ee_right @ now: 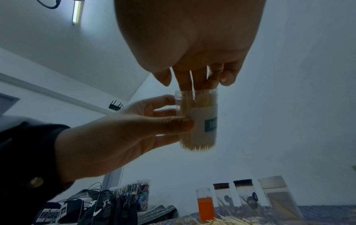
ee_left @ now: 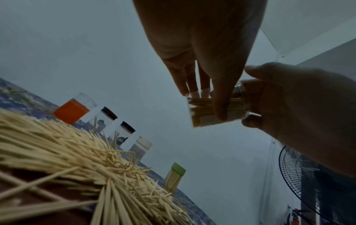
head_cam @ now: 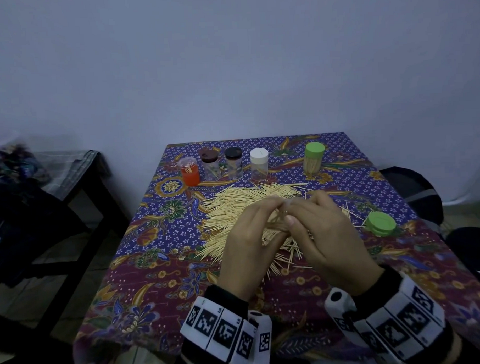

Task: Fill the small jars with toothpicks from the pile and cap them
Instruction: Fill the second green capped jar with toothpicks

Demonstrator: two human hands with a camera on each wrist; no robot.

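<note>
My left hand [ee_right: 181,112] grips a clear labelled jar [ee_right: 200,121] packed with toothpicks, thumb on the front and fingers behind, above the toothpick pile [head_cam: 234,209]. My right hand [ee_right: 200,82] is at the jar's open mouth, fingertips pinching a few toothpicks [ee_right: 191,82] that stick into it. In the head view both hands [head_cam: 261,211] [head_cam: 291,210] meet over the pile and hide the jar. A loose green cap [head_cam: 380,223] lies on the table to the right. A full green-capped jar [head_cam: 314,158] stands at the back right.
At the back of the batik-covered table [head_cam: 154,266] stand an orange jar [head_cam: 189,171] and brown-capped [head_cam: 210,163], black-capped [head_cam: 234,163] and white-capped [head_cam: 259,163] jars. A dark bench with clothes [head_cam: 30,202] is on the left, a fan [ee_left: 296,167] on the right.
</note>
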